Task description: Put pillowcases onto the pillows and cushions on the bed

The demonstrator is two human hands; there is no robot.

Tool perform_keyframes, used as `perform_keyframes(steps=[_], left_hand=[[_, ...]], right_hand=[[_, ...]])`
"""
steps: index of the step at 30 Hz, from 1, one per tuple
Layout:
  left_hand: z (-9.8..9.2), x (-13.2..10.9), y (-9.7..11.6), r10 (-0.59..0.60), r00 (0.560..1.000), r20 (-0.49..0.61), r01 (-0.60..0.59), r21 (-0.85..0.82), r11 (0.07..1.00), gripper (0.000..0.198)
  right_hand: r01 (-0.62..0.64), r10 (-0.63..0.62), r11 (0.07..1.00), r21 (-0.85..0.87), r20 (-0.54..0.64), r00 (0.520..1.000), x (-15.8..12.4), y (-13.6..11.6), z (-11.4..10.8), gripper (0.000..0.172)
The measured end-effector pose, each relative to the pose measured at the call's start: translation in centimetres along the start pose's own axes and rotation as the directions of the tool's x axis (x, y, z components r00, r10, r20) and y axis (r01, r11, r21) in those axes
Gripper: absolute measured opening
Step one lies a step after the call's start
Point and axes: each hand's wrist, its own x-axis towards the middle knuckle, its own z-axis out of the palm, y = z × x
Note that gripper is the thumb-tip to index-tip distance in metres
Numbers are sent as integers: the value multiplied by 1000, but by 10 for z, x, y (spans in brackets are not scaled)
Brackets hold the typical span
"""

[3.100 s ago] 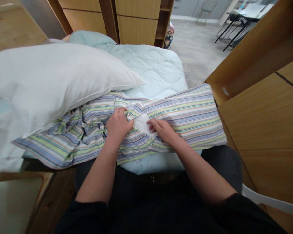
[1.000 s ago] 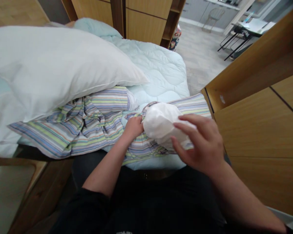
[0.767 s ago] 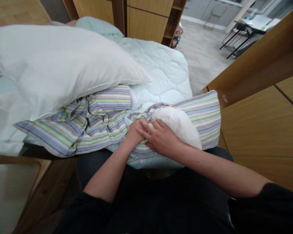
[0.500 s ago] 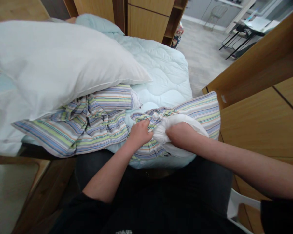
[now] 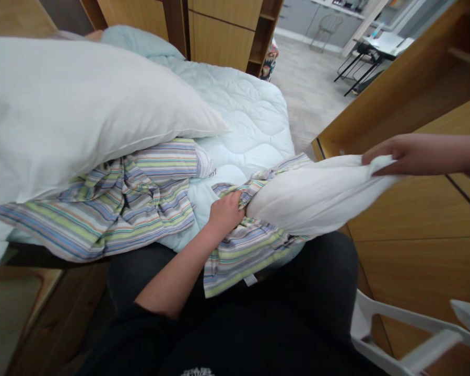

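Observation:
My left hand [image 5: 226, 211] is closed on the bunched opening of a striped pillowcase [image 5: 247, 245] that lies on the bed's near edge and over my lap. My right hand [image 5: 399, 154] is out to the right, pinching the far corner of a white pillow [image 5: 313, 196]. The pillow stretches from the pillowcase opening toward that hand, mostly outside the case. A second striped pillowcase [image 5: 113, 209] lies crumpled to the left under a large white pillow [image 5: 78, 109].
A pale blue quilt [image 5: 243, 115] covers the bed. Wooden cabinets [image 5: 415, 209] stand close on the right and more wooden cupboards [image 5: 219, 31] at the bed's far end. A white plastic chair [image 5: 407, 324] shows at lower right. Grey floor and a desk lie beyond.
My right hand has pulled the white pillow out of the striped pillowcase and swung far right. My left hand stayed gripping the case opening.

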Motion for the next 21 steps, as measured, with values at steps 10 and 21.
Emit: perform_keyframes(steps=[10, 21], left_hand=[[-3, -14, -21, 164, 969, -184, -182, -85, 980, 24], [-8, -38, 4, 645, 762, 58, -641, -78, 764, 48]], right_hand=[[841, -830, 521, -145, 141, 539, -50, -206, 78, 54], [799, -695, 576, -170, 413, 589, 58, -138, 119, 55]])
